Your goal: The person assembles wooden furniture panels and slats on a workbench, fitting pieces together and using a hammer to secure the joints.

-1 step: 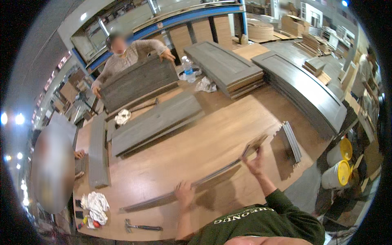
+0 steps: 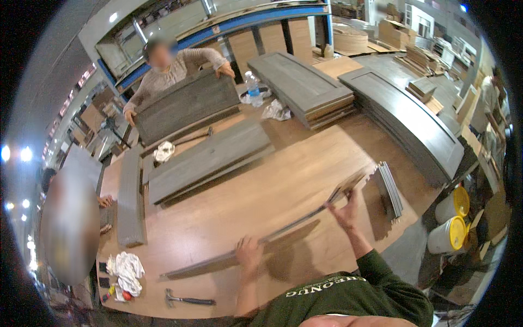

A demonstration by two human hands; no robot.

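A long, narrow grey wooden strip (image 2: pixel 201 265) slants across the near part of the tabletop. My left hand (image 2: pixel 249 252) is closed over its middle. At the strip's right end, my right hand (image 2: pixel 344 213) grips a short grey wooden piece (image 2: pixel 348 184) set at an angle to it, thumb at the corner and fingers on the far side. Whether the two pieces are joined there I cannot tell. Close to my right hand lies a bundle of thin grey strips (image 2: pixel 390 191). A hammer (image 2: pixel 190 300) rests left of my left forearm.
Across the wooden table (image 2: pixel 305 158), a co-worker (image 2: pixel 169 71) holds a dark panel (image 2: pixel 185 106). Grey panels (image 2: pixel 212 158) lie mid-table, with framed door stacks (image 2: pixel 299 82) far right. White rags (image 2: pixel 126 272) sit near left, and yellow-lidded buckets (image 2: pixel 448 235) stand beside the table.
The short piece at the strip's right end has turned slightly and shifted outward. My right hand's fingers have opened a little around it. My left hand stays on the strip.
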